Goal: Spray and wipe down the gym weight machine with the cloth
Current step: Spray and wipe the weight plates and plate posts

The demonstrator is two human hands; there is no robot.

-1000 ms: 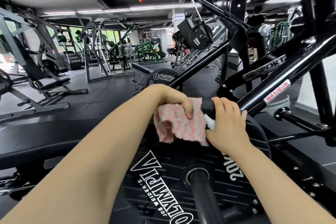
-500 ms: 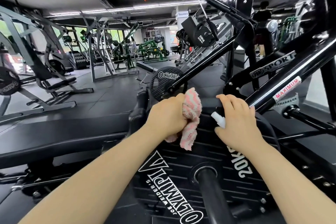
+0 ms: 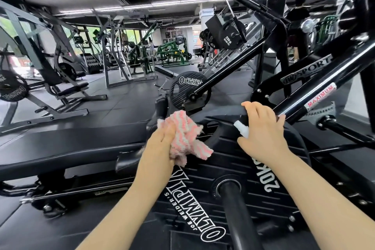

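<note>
Two hands, 1 cloth, 1 spray bottle, 1 big 20kg plate [image 3: 233,168] up front. Left hand [image 3: 162,140] grips the pink/white cloth [image 3: 186,136], bunched vs the plate's upper-left edge. Right hand [image 3: 261,132] curls round the white spray bottle [image 3: 241,130], nozzle poking left, just beside the cloth, not touching.

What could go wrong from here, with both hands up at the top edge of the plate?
1. The cloth is bunched in the left hand with a tail dangling; it may wipe poorly or snag on the weight plate.
2. The right hand holds the spray bottle while resting on the plate's rim, so the bottle could slip.
</note>
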